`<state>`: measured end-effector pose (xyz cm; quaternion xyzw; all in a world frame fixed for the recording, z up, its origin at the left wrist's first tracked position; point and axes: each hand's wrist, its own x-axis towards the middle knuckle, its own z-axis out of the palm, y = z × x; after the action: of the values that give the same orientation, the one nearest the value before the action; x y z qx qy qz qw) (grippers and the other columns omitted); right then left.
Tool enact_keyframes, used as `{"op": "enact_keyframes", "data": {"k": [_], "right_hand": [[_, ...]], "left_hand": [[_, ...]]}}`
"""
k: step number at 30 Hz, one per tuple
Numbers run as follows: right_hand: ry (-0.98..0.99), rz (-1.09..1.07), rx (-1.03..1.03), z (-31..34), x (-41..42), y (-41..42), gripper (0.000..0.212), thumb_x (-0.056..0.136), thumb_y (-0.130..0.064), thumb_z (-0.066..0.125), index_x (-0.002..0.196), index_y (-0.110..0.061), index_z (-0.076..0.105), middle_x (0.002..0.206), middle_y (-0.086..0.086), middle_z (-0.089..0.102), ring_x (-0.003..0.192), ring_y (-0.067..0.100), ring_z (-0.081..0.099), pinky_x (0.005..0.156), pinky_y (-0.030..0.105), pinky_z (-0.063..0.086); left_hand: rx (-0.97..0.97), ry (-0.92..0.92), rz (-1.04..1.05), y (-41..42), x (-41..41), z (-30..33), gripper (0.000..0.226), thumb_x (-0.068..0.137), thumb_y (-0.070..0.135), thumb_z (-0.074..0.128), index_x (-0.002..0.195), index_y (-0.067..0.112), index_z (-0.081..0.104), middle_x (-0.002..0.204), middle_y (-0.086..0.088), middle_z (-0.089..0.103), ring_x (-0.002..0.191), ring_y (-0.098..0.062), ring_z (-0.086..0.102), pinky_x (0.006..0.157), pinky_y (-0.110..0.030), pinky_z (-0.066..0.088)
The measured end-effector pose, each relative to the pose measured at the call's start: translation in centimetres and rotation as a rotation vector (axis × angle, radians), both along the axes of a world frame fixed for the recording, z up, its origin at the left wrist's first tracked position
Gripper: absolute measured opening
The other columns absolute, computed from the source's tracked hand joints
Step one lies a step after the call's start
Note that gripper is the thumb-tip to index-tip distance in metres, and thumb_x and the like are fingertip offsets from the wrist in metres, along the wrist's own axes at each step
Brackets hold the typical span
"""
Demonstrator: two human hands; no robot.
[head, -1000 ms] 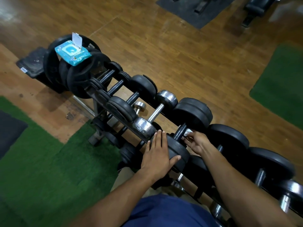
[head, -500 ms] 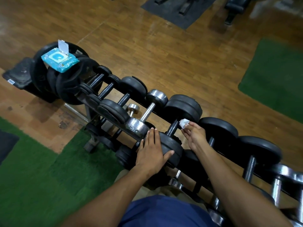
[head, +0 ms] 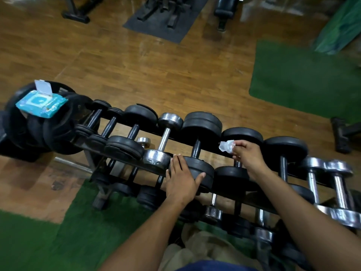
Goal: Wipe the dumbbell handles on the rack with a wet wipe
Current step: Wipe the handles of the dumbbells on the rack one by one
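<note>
Left hand (head: 182, 179) flat, right hand (head: 247, 154) pinching

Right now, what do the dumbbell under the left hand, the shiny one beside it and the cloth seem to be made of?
The black dumbbell under the left hand looks like matte rubber or coated iron: dull, no glare. The chrome dumbbell looks like polished metal, with bright reflections. The wet wipe pinched in the right hand looks like thin, crumpled white fabric.

Black rack (head: 220, 151) runs diagonally across wood floor (head: 156, 75), near foot on green mat (head: 39, 241). Top tier carries row of dumbbells (head: 197, 145) lying crosswise: black ones, chrome ones mixed in. Lower tier holds more dumbbells. Wipes pack (head: 42, 103), lid up, rests on black plates (head: 48, 130) at rack's left end.
</note>
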<state>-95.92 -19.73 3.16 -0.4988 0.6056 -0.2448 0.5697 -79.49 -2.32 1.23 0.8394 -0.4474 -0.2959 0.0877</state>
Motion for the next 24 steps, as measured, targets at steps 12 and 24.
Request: {"op": "enact_keyframes", "data": {"k": [12,24], "right_hand": [[0.199,0.031,-0.236,1.2,-5.6,-0.5,0.013,0.092,-0.015,0.068,0.088,-0.027,0.07,0.086,-0.004,0.071,0.085,0.012,0.067,0.079,0.032,0.054],[0.552,0.874,-0.289,-1.4,-8.2,-5.2,0.029,0.09,-0.011,0.071,0.117,-0.023,0.072,0.098,-0.003,0.072,0.095,0.011,0.067,0.083,0.024,0.048]], "left_hand": [[-0.084,-0.056,-0.129,-0.5,-2.6,1.4,0.099,0.1,0.064,0.041,0.161,0.004,-0.009,0.17,-0.014,-0.012,0.157,-0.026,-0.013,0.127,-0.045,0.0],[0.0,0.26,-0.112,-6.5,-12.7,0.4,0.095,0.101,0.059,0.044,0.161,0.005,-0.006,0.171,-0.011,-0.008,0.157,-0.024,-0.007,0.127,-0.039,0.003]]}}
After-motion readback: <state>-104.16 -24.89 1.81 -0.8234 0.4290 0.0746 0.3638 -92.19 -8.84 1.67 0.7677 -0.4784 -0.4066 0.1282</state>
